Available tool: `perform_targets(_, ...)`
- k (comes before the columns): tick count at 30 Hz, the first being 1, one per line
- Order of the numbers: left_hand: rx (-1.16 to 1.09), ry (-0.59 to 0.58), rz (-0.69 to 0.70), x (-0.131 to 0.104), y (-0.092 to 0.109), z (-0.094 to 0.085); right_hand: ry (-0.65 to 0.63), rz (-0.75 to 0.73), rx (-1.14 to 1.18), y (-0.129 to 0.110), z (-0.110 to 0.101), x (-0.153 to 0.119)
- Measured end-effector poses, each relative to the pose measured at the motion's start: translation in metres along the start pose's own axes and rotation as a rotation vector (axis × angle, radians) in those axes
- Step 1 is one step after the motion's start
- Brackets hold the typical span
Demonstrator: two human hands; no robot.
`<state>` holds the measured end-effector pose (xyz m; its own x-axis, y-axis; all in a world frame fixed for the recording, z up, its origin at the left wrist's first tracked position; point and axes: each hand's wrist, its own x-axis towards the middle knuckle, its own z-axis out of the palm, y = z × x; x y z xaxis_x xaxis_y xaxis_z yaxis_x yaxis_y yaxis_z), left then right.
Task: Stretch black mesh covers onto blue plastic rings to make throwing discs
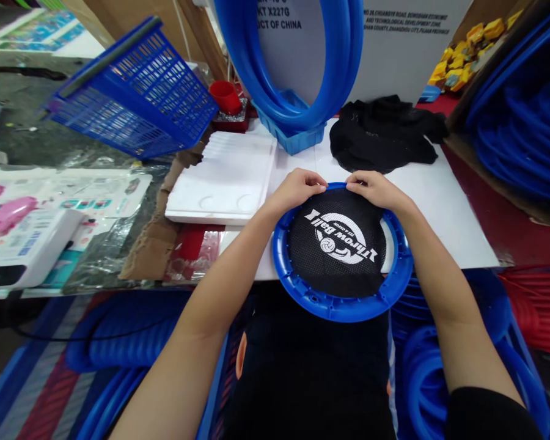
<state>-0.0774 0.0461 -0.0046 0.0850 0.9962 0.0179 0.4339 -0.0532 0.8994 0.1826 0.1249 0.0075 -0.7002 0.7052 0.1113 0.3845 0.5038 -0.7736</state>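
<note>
Left hand [297, 188] rests on the far rim of the blue ring [343, 305], fingers curled and pressed together, pinching the edge of the black mesh [337, 244] against the rim. Right hand [376, 189] sits just beside it on the same far rim, fingers likewise curled down and pinching the mesh edge. The two hands nearly touch at the top of the ring.

The ring lies at the near edge of the desk [444, 214], overhanging it toward the person, tilted slightly with its far rim on the white surface. The ring is round, so no long axis applies. The mesh covers most of its opening; a gap shows at the right. The white logo on the mesh reads upside down from the person's side, its text line running from upper left to lower right.

Beyond the hands lies a pile of black mesh [385, 134]. A white foam tray [224, 177] sits to the left, a blue basket [137, 91] behind it, and upright blue rings [297, 104] stand at the far edge.
</note>
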Motion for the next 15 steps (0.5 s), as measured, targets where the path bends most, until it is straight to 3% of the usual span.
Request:
perform_targets(5,0.070,0.037,0.038,-0.0027,0.0030,0.0000,-0.023,0.056,0.028,0.0024,-0.0015,0.0038)
perform_targets(10,-0.030,-0.027,0.003,-0.0039,0.0072,-0.0056,-0.109,0.067,0.108,0.0049,-0.0074,0.0044)
perform_targets(15,0.037,0.013,0.033,-0.0018,0.0031,-0.0015,-0.040,0.078,0.017,0.0052,-0.0011,0.0075)
